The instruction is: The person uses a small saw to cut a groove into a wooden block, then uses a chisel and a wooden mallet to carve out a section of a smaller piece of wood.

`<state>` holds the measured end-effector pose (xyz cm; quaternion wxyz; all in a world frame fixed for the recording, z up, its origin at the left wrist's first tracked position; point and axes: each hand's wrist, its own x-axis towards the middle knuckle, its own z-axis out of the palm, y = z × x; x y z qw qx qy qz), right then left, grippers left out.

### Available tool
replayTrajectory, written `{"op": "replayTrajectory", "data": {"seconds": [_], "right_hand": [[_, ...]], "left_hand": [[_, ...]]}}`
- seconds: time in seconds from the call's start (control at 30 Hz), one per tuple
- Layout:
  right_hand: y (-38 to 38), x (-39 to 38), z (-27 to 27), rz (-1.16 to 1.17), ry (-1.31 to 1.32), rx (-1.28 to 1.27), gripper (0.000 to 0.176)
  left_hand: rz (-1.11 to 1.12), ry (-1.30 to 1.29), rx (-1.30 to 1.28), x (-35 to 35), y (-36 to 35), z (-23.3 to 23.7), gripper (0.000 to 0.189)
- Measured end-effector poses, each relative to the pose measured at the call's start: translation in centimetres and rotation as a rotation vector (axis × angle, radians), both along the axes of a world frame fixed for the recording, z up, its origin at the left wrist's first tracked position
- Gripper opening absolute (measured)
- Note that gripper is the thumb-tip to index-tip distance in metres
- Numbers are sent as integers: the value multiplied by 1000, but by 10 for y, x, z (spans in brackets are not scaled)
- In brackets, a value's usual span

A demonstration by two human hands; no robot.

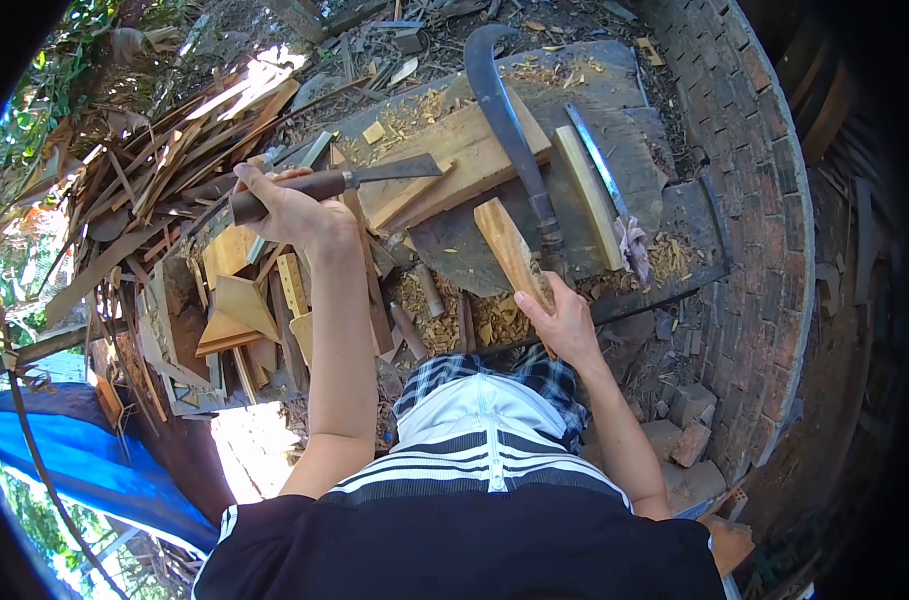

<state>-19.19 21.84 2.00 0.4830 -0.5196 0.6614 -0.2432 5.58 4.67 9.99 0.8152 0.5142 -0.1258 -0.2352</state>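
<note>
My left hand (302, 215) is closed around the dark wooden handle of a knife (399, 169). Its flat, dark blade points right over a thick board (479, 150), with an angled tip. My right hand (564, 322) grips the lower end of a shaped wooden block (509, 245), which slants up and left over the bench edge. The knife and the block are apart. Just beyond the block lies a hooked billhook (509, 120), its handle beside the block's edge. Right of it are a pale wooden strip (586, 195) and a long blade (596, 155) with a cloth-wrapped handle (634, 248).
Wood shavings litter the worn workbench (614, 85). At the left, a box (159, 330) holds wooden offcuts (236, 310). Behind it is a heap of scrap strips (164, 170). A curved brick wall (754, 200) bounds the right. Blue tarp (84, 450) hangs at lower left.
</note>
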Motion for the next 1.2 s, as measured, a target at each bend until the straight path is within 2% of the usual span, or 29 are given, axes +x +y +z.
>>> {"op": "replayTrajectory", "data": {"seconds": [0.1,0.2,0.27,0.4,0.47,0.5,0.53,0.57,0.6,0.67,0.8,0.87,0.93,1.0,1.07,1.13,1.2], "right_hand": [[1,1,-3,-1,6,-34,52],[1,2,-4,3,19,-48,54],[1,3,-3,-25,-14,-15,58],[-1,4,-9,-55,-72,9,61],[-6,7,8,-113,-230,219,64],[-5,8,3,-107,-229,217,64],[-3,7,-6,-145,-338,217,64],[-2,7,-11,-184,-446,215,64],[-2,8,-9,-180,-443,209,64],[-2,11,-2,-257,-660,278,59],[-13,-2,18,-186,-612,384,54],[-18,-8,20,-93,-492,223,49],[-26,-5,31,-138,-508,175,48],[-43,-4,55,-212,-467,-69,45],[-64,-4,94,-105,-407,-280,43],[-85,3,132,21,-157,-743,43],[-106,20,165,55,-148,-1201,47]], "left_hand": [[46,-24,-27,-2,2,-1,30],[26,-162,-55,-11,6,3,30],[-24,-284,-215,-18,10,7,35],[-107,-428,-250,-31,17,9,40],[-230,-502,-313,-35,16,8,43],[-204,-597,-329,-34,12,3,35],[-198,-597,-331,-32,11,-3,35],[-305,-466,-293,-31,11,-7,32],[-412,-335,-255,-31,9,-7,30],[-378,-286,-343,-39,5,-8,24],[-307,-314,-334,-57,11,-2,21],[-326,-349,-270,-64,13,-6,22],[-280,-380,-236,-68,11,-11,23],[-282,-473,-120,-71,9,-13,23],[-279,-438,-106,-76,8,-7,24],[-301,-466,-84,-78,6,-5,25],[-326,-433,-101,-76,4,-8,23]]}}
